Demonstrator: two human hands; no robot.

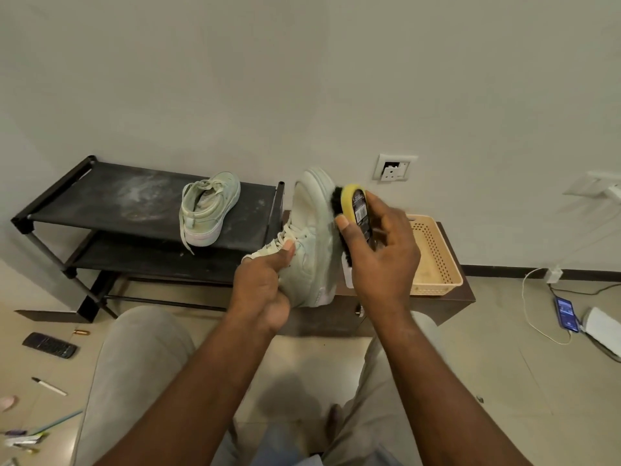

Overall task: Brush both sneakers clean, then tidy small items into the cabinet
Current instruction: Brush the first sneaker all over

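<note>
In the head view, one sneaker [312, 237] is held toe-up just right of the shoe rack [100, 196]. It is gripped round its heel end by the left hand [265, 290], with the thumb pressed beside the laces. A yellow-backed brush [353, 210] is clasped in the curled fingers of the right hand [383, 250], and its bristles are laid against the sneaker's side. The other sneaker [210, 206] is left on the rack's top shelf. Since only the rear is held, the shoe could be twisted loose by a hard stroke. Loosened dust may be dropped into the basket [433, 253] right of the rack.
</note>
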